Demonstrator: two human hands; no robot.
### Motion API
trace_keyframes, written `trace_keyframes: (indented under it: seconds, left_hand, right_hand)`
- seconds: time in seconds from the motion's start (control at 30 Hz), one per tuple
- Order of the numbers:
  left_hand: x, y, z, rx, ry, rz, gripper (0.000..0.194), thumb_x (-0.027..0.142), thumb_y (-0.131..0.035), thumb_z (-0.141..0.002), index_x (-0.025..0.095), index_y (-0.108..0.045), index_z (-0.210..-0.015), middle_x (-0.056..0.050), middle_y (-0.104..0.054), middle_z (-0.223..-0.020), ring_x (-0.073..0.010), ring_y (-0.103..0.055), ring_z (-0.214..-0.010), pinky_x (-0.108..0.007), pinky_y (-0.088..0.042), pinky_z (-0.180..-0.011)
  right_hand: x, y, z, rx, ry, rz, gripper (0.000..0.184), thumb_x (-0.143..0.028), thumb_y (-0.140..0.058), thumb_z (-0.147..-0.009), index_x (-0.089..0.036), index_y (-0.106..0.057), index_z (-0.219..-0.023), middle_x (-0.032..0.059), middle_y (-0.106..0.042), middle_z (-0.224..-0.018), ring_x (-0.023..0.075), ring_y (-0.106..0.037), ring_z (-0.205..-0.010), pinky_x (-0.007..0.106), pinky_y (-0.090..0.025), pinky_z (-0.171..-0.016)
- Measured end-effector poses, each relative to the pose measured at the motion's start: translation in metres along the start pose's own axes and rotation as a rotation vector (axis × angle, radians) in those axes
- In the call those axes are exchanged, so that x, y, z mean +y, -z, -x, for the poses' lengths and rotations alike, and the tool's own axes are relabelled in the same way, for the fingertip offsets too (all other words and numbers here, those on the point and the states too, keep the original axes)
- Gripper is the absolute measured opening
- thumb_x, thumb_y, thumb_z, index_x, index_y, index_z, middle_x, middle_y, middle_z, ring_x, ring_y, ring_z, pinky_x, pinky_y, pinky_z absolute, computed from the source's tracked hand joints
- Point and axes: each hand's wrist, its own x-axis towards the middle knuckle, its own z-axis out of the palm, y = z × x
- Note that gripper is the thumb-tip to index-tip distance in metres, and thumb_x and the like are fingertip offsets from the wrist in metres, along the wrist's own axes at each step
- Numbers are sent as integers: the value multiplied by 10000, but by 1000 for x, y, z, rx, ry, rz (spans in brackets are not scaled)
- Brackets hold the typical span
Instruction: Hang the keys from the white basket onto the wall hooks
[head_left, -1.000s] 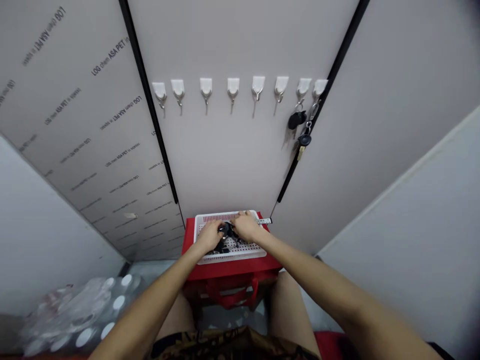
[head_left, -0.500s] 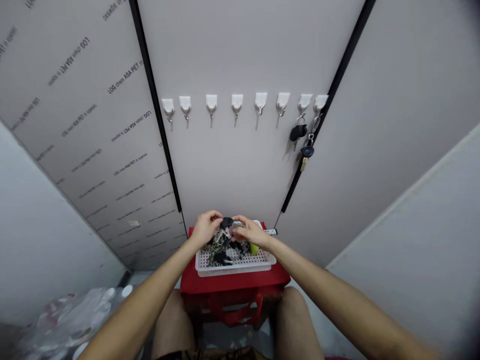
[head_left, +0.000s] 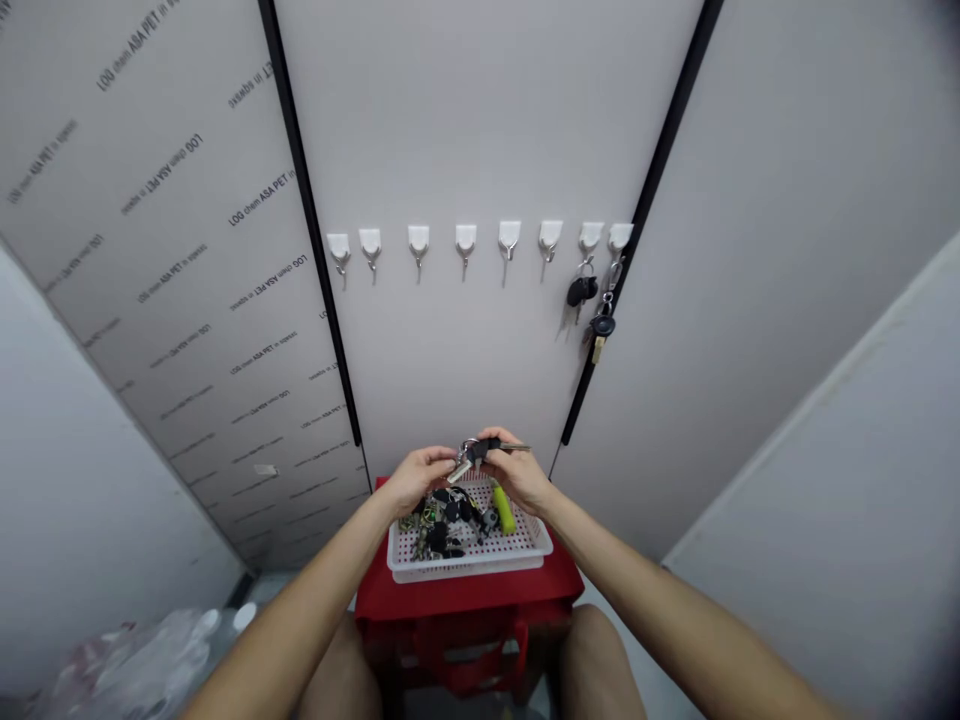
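Right grip (head_left: 521, 474) — key (head_left: 492, 446) rightward, crosswise

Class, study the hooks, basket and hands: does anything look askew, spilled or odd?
No spill shows around the basket. The wall hooks look unevenly spaced, though: the leftmost and rightmost sit closer to their neighbours than the middle ones.

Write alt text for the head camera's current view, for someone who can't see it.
A person's left hand and right hand hold a bunch of keys above a white perforated basket of jumbled keys, resting on a red bag. On the wall behind, eight white hooks form a row; the two rightmost carry hanging keys.
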Motion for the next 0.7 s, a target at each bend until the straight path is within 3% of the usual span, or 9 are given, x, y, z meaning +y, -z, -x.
trace_keyframes:
  seconds: [0.13,0.2,0.27,0.37,0.5,0.6,0.7]
  left_hand:
    - [9,3,-5,83,-37,-52,190,215,-549,-540,106,-523,-693,22,-505,-571,-28,-435,-473,-164,-352,-509]
    - [21,4,-10,197,-102,-117,152,199,-517,-560,105,-516,-680,27,-498,-555,-26,-421,-452,-170,-352,-505]
    - [38,0,-13,230,-166,-262,124,174,-493,-565,105,-517,-665,28,-498,-544,-33,-418,-455,-177,-350,-508]
    - [65,-17,-16,107,-302,-587,101,161,-477,-563,113,-538,-627,27,-505,-525,-55,-431,-492,-187,-348,-523]
    - [97,-50,-21,-10,-508,-812,122,148,-454,-575,125,-548,-650,24,-521,-541,-68,-446,-518,-188,-360,-529]
    - [117,-68,-31,79,-629,-761,183,149,-452,-589,121,-528,-753,3,-541,-609,-73,-472,-552,-193,-388,-550]
    - [135,-83,-41,178,-759,-691,238,160,-452,-611,124,-500,-841,-38,-560,-762,-87,-502,-662,-214,-407,-629]
  right_hand:
    - [-6,10,2,-43,9,-39,185,-162,-494,-552,-196,-446,-727,-20,-565,-711,114,-536,-639,275,-393,-625]
    - [-11,19,2,-95,9,45,227,-168,-482,-560,-196,-457,-784,4,-568,-775,134,-531,-708,296,-383,-661]
    - [-18,26,2,-107,46,180,261,-188,-467,-582,-187,-468,-843,27,-564,-823,146,-509,-791,313,-358,-717]
    - [-30,28,0,-32,160,420,261,-234,-470,-611,-170,-495,-862,40,-566,-823,140,-486,-825,300,-334,-751]
    - [-48,14,-8,15,275,587,165,-249,-483,-604,-144,-537,-720,7,-558,-636,99,-486,-597,241,-372,-592]
    - [-75,5,-19,156,346,562,144,-256,-478,-594,-128,-525,-638,-28,-494,-503,61,-414,-454,198,-342,-470]
    - [-114,6,-37,328,465,510,185,-277,-483,-577,-121,-533,-662,-32,-485,-505,44,-373,-421,180,-316,-428]
